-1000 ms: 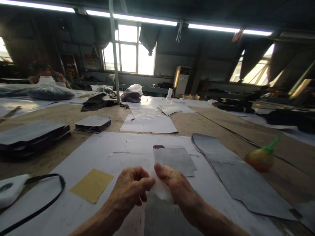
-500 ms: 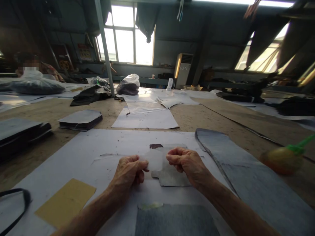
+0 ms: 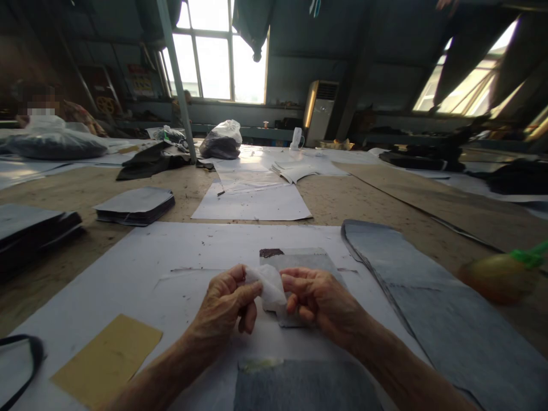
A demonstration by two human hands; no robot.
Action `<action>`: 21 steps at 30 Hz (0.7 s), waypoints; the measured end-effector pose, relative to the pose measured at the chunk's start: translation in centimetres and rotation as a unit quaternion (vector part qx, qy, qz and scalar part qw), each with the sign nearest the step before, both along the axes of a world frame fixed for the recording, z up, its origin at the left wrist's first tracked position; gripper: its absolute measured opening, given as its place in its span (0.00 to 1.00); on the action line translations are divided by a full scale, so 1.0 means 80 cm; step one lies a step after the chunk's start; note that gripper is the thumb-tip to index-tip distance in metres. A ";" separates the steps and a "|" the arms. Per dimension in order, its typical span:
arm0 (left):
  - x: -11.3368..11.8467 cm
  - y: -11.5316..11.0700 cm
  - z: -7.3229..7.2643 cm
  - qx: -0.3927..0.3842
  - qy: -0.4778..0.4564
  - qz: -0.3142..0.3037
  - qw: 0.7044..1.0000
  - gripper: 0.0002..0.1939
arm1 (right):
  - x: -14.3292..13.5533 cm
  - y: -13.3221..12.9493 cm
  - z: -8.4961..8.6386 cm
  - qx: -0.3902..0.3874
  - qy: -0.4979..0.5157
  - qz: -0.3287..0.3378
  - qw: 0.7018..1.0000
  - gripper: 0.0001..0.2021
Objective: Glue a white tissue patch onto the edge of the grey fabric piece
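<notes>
Between my hands is a small, thin, translucent white sheet [image 3: 272, 287], creased and twisted. My left hand [image 3: 226, 297] pinches its left side between thumb and fingers. At its right edge, the fingertips of my right hand [image 3: 321, 299] are closed on the sheet. Beneath them lies a flat grey fabric piece [image 3: 306, 260] with a dark brown patch [image 3: 271, 252] at its upper left corner; my right hand and the sheet cover part of it. Closer to me is another dark grey piece [image 3: 299, 385], with a pale yellowish strip on its top edge.
White paper [image 3: 171, 319] covers the table under my hands. A tan card [image 3: 109, 359] lies left, near a black strap [image 3: 36, 354]. Long grey fabric [image 3: 428, 297] lies right, beside a round green-topped object [image 3: 500, 277]. Stacked pieces [image 3: 135, 205] sit left. A person [image 3: 81, 117] is far left.
The white sheet has gone from flat to creased and twisted. My right hand has moved slightly down and left against it, and my left hand keeps hold. The view has shifted slightly.
</notes>
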State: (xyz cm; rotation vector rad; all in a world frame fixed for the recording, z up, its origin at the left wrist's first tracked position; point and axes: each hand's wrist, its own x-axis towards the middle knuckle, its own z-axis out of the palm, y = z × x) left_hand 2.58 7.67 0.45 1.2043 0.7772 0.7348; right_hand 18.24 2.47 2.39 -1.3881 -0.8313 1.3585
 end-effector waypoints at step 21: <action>0.003 -0.002 -0.009 -0.015 -0.007 -0.011 1.000 0.15 | -0.001 -0.005 0.006 0.036 -0.123 -0.019 0.992 0.10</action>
